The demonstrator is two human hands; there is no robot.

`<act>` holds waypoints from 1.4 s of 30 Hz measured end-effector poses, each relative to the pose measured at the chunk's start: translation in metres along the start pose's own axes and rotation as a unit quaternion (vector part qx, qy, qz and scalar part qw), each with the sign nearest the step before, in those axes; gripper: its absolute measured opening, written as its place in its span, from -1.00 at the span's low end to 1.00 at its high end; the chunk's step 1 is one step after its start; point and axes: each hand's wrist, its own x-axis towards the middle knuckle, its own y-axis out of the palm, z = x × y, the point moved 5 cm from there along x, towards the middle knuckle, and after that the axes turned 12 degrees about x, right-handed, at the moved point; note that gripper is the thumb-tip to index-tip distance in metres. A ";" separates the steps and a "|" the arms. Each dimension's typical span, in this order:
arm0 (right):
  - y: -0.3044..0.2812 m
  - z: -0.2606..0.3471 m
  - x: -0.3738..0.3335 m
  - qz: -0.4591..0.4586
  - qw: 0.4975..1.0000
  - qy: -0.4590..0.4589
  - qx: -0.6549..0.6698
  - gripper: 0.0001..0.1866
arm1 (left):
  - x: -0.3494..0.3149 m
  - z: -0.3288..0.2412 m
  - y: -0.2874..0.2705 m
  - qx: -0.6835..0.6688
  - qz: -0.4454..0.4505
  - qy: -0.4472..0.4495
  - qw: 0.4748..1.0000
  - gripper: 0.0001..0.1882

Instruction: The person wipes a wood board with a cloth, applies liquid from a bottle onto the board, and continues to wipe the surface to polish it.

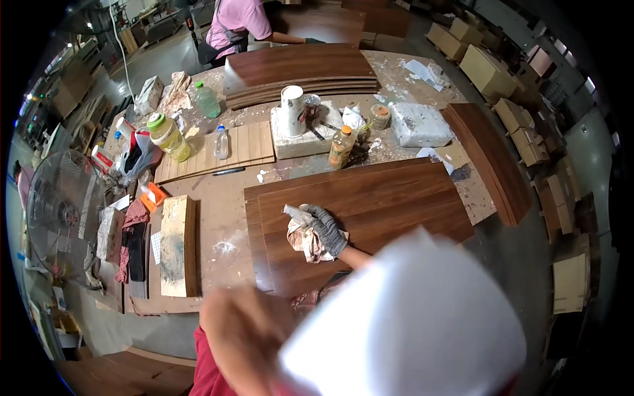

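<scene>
My right hand, in a grey knit glove, is closed on a crumpled, brown-stained white cloth. The cloth lies on a dark brown wood-grain panel. At the fingertips sits a small pale grey piece; its kind is not clear. A bent bare arm, blurred, shows at the lower edge on the left, but my left hand is not visible. A large blurred white shape covers the lower middle and part of the right forearm.
Behind the panel stand an orange-capped bottle, a white foam block bearing a stained cup, and a wrapped block. Panel stacks lie at the back and right. A wooden block and a fan are left. Across the table, a person in pink works.
</scene>
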 end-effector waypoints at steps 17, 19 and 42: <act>0.011 0.012 -0.006 0.019 0.999 -0.026 -0.002 -0.54 | 0.043 0.008 0.048 -0.015 0.107 0.189 0.976 -0.82; 0.014 0.015 -0.008 0.025 1.000 -0.016 0.006 -0.52 | 0.043 0.005 0.047 0.011 0.062 0.158 0.986 -0.82; 0.010 0.017 -0.004 -0.008 0.999 0.019 0.039 -0.57 | 0.056 0.013 0.047 -0.005 0.249 -0.051 0.967 -0.69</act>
